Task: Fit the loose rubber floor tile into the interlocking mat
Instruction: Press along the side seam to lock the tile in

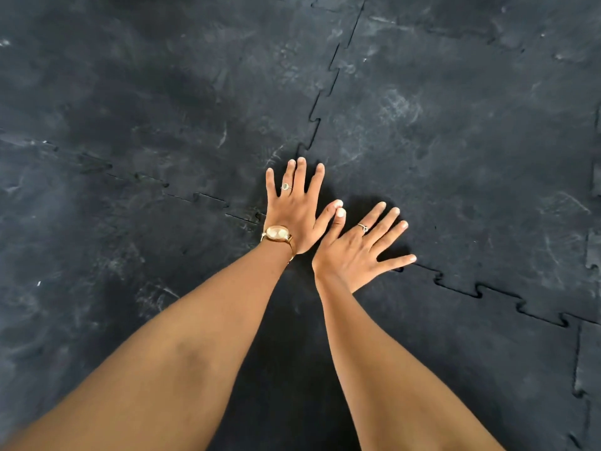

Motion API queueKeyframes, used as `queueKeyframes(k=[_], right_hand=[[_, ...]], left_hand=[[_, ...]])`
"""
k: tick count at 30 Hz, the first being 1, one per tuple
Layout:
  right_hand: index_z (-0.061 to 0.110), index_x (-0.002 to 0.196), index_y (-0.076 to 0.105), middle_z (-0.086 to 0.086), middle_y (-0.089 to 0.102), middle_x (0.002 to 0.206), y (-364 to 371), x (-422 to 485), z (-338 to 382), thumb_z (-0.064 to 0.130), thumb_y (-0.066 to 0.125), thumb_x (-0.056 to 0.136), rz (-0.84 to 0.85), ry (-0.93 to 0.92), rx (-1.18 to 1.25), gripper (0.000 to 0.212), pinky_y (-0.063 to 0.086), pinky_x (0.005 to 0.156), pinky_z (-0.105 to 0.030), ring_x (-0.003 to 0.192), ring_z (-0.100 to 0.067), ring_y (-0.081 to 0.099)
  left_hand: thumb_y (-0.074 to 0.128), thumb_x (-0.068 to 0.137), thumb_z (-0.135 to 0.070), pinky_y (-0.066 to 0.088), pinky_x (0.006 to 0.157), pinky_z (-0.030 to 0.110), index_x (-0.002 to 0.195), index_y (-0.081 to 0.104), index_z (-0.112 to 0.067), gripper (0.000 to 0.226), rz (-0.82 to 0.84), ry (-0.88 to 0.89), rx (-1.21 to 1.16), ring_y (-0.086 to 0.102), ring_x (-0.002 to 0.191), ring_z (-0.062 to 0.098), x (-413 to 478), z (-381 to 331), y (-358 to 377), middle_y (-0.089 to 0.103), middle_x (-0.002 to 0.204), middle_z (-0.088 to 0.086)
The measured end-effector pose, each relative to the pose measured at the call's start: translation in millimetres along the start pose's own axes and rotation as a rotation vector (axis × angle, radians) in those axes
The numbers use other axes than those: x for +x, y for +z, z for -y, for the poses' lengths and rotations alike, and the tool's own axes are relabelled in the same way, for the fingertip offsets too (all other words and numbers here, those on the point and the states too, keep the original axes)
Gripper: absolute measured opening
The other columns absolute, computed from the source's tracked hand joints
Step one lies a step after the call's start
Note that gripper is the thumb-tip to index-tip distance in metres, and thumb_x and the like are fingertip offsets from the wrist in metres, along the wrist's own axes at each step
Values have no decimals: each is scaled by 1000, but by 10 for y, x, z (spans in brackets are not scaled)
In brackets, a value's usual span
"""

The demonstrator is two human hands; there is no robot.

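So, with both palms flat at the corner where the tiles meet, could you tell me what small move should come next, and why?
Probably slide the right hand rightward along the toothed seam and press there. That joint shows a dark open outline, so its teeth look not fully seated. The left hand can hold the corner of the tile down meanwhile. The seam running away from the hands looks similarly open and might follow.

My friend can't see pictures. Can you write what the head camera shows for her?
Two bare hands, left hand and right hand, press flat with fingers spread on a black rubber mat where jigsaw-edged seams meet. The left wrist wears a gold watch; each hand has a ring.
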State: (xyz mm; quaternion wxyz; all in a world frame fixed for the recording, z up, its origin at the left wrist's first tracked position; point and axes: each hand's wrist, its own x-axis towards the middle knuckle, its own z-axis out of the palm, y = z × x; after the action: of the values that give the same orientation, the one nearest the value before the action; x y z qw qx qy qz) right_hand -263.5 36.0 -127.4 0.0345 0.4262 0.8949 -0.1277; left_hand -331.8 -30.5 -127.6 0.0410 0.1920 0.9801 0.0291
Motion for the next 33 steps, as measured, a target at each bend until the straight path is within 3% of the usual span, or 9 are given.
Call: queueKeyframes(k=[3, 6, 10, 15, 17, 20, 24, 30, 33], right_hand=[[16, 155, 3, -6, -1, 164, 26, 27, -20, 59, 4, 96, -11, 13, -8, 73, -7, 110, -71, 149, -27, -8], [16, 155, 3, -7, -1, 163, 37, 23, -2, 58, 4, 97, -22, 10, -20, 72, -7, 110, -71, 149, -28, -9], [15, 155, 5, -7, 2, 163, 57, 31, -12, 58, 3, 96, -45, 12, -14, 73, -8, 109, -71, 149, -29, -7], [16, 155, 3, -7, 1, 163, 52, 37, -10, 58, 4, 97, -42, 4, -12, 72, -8, 109, -71, 149, -29, -6], [17, 155, 2, -6, 0, 163, 46, 31, -2, 58, 5, 97, -36, 8, -9, 71, -8, 109, -71, 149, -29, -7], [17, 155, 1, -6, 0, 164, 22, 43, 1, 57, 6, 97, -17, 8, -8, 70, -7, 109, -71, 149, -29, -8], [17, 155, 2, -6, 1, 164, 39, 15, -1, 57, 7, 98, -29, 9, -25, 70, -9, 109, -71, 149, -29, -6], [14, 154, 2, -6, 0, 164, -25, -97, -106, 58, 4, 95, 1, -41, 72, 74, -7, 115, -64, 150, -24, -5], [11, 154, 0, -13, 0, 163, -11, -499, -363, 62, 2, 95, 9, -127, 52, 78, -6, 119, -55, 150, -27, -4]], left_hand=[[15, 94, -57, 18, 114, 54, 146, 35, -13, 71, -12, 5, 17, 33, 138, 37, 24, 16, -63, 36, 149, 20], [22, 95, -56, 32, 97, 46, 123, 52, -11, 61, -109, 61, 41, 48, 112, 36, 181, 34, -122, 52, 124, 15], [30, 97, -48, 35, 83, 45, 108, 54, -10, 47, -176, 79, 67, 50, 94, 34, 254, 71, -137, 54, 108, 14], [30, 100, -39, 35, 95, 43, 132, 50, -13, 46, -173, 80, -65, 52, 107, 33, 204, 175, -234, 56, 120, 11], [30, 101, -38, 32, 105, 44, 143, 40, -9, 52, -223, -4, -135, 52, 116, 32, -69, 314, -246, 57, 125, 11], [26, 101, -45, 19, 118, 52, 150, 27, -8, 62, -202, -196, 6, 37, 138, 35, -600, 367, -152, 44, 144, 17], [16, 97, -55, 3, 113, 67, 155, 9, -15, 71, -44, -299, 63, 9, 148, 38, -605, 426, -28, 16, 160, 19], [5, 88, -74, 4, 110, 73, 155, 2, -21, 86, -8, -285, 51, 0, 149, 38, -586, 435, 16, -4, 162, 17], [3, 88, -74, 4, 109, 73, 155, 0, -21, 86, 9, -295, 27, 0, 148, 39, -563, 445, -7, 0, 162, 14]])
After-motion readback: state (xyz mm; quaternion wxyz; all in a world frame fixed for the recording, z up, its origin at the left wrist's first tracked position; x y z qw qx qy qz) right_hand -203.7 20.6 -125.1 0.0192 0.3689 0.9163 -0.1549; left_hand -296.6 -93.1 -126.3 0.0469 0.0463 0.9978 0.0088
